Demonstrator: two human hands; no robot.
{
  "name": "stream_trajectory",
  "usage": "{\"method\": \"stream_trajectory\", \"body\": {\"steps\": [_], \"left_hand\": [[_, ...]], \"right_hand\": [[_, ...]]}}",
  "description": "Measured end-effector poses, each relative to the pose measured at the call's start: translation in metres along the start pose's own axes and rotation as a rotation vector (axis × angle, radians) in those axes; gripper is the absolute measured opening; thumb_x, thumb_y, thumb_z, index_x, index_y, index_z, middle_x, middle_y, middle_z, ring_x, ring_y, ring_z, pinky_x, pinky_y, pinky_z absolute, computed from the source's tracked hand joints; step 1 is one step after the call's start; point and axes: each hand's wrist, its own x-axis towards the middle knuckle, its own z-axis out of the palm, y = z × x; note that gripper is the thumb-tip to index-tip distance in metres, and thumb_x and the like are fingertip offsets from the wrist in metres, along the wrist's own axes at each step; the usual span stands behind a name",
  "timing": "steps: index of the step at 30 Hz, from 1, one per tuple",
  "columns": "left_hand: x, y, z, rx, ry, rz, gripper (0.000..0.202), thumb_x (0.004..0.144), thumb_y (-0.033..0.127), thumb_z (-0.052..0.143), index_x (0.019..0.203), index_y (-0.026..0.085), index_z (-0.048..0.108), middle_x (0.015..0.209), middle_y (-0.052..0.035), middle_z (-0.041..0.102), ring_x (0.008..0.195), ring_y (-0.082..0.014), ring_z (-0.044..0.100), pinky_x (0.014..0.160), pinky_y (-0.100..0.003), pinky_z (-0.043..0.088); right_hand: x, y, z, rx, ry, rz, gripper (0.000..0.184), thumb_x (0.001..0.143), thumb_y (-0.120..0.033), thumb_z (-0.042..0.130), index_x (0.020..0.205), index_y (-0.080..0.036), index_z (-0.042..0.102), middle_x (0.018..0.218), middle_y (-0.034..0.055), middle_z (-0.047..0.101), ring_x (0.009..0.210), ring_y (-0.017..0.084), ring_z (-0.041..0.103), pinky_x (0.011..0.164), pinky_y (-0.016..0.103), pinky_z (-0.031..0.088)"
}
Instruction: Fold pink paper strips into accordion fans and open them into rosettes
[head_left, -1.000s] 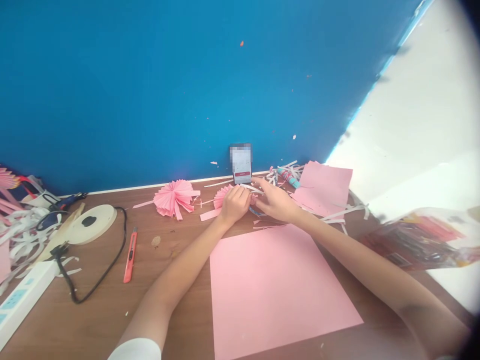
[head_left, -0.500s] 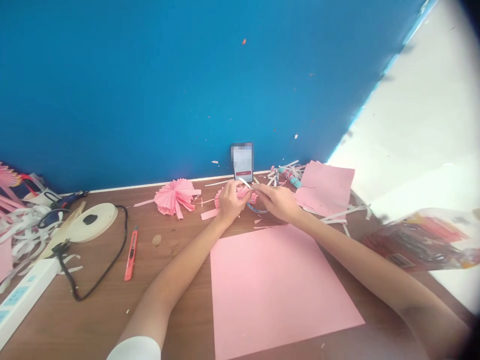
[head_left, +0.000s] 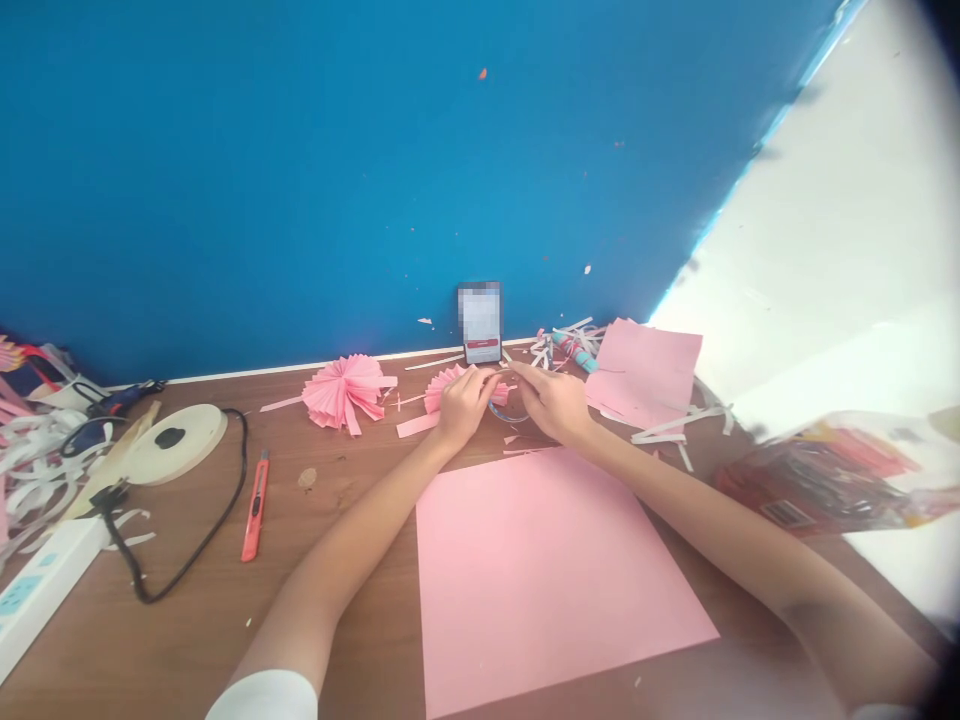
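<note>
Both my hands meet near the back of the wooden table (head_left: 187, 640), in front of a phone (head_left: 481, 322) propped on the blue wall. My left hand (head_left: 461, 405) is closed on a small pleated pink paper fan (head_left: 441, 388). My right hand (head_left: 551, 402) pinches a thin strip beside it, over a clear tape roll (head_left: 508, 410) that is partly hidden. A finished pink paper fan (head_left: 343, 391) lies to the left. A large pink paper sheet (head_left: 547, 570) lies flat under my forearms.
An orange utility knife (head_left: 255, 505), a white tape roll (head_left: 176, 443), a black cable (head_left: 187, 555) and a white power strip (head_left: 37, 595) lie at left. Another pink sheet (head_left: 649, 370) with white paper scraps sits at right. A plastic packet (head_left: 840, 475) is at the right edge.
My hands have drawn closer together over the small fan; the right fingers went from reaching toward the phone to pinching at the fan. The view has shifted slightly.
</note>
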Motion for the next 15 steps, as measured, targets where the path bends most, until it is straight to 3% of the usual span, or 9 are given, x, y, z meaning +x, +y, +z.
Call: {"method": "stream_trajectory", "body": {"steps": [4, 6, 8, 11, 15], "left_hand": [[-0.002, -0.003, 0.002, 0.056, 0.008, -0.092, 0.035, 0.093, 0.043, 0.042, 0.082, 0.017, 0.061, 0.066, -0.0025, 0.065, 0.059, -0.012, 0.058, 0.057, -0.025, 0.034], [-0.003, -0.005, 0.001, 0.109, -0.008, -0.104, 0.041, 0.092, 0.047, 0.041, 0.069, 0.018, 0.059, 0.055, -0.0016, 0.06, 0.051, -0.0116, 0.052, 0.052, -0.026, 0.028], [-0.001, -0.008, -0.002, 0.129, -0.044, -0.107, 0.047, 0.093, 0.048, 0.038, 0.06, 0.018, 0.054, 0.051, -0.0022, 0.056, 0.049, -0.0119, 0.048, 0.052, -0.027, 0.025], [0.008, -0.013, -0.012, 0.083, -0.107, -0.133, 0.05, 0.095, 0.043, 0.032, 0.056, 0.018, 0.05, 0.053, -0.003, 0.055, 0.052, -0.0125, 0.048, 0.056, -0.027, 0.028], [0.031, -0.023, -0.032, -0.017, -0.2, -0.296, 0.044, 0.093, 0.045, 0.032, 0.068, 0.017, 0.056, 0.062, -0.0015, 0.058, 0.058, -0.0121, 0.048, 0.059, -0.026, 0.031]], "right_hand": [[-0.005, 0.004, 0.007, 0.059, 0.021, -0.074, 0.039, 0.093, -0.024, 0.036, 0.122, -0.023, 0.061, 0.083, 0.0045, 0.072, 0.07, 0.016, 0.063, 0.061, 0.024, 0.039], [-0.005, 0.011, 0.009, 0.13, 0.063, -0.042, 0.038, 0.092, -0.025, 0.037, 0.121, -0.023, 0.062, 0.085, 0.0051, 0.071, 0.072, 0.017, 0.063, 0.066, 0.025, 0.042], [-0.002, 0.02, 0.011, 0.213, 0.14, 0.075, 0.038, 0.092, -0.028, 0.035, 0.12, -0.021, 0.061, 0.089, 0.0059, 0.071, 0.072, 0.018, 0.063, 0.069, 0.028, 0.044], [0.003, 0.038, 0.015, 0.31, 0.185, 0.317, 0.04, 0.091, -0.03, 0.032, 0.115, -0.019, 0.061, 0.072, 0.004, 0.066, 0.06, 0.019, 0.058, 0.067, 0.033, 0.046], [0.002, 0.057, 0.031, 0.469, 0.252, 0.397, 0.038, 0.085, -0.029, 0.034, 0.107, -0.017, 0.063, 0.078, 0.006, 0.067, 0.065, 0.021, 0.058, 0.069, 0.038, 0.048]]}}
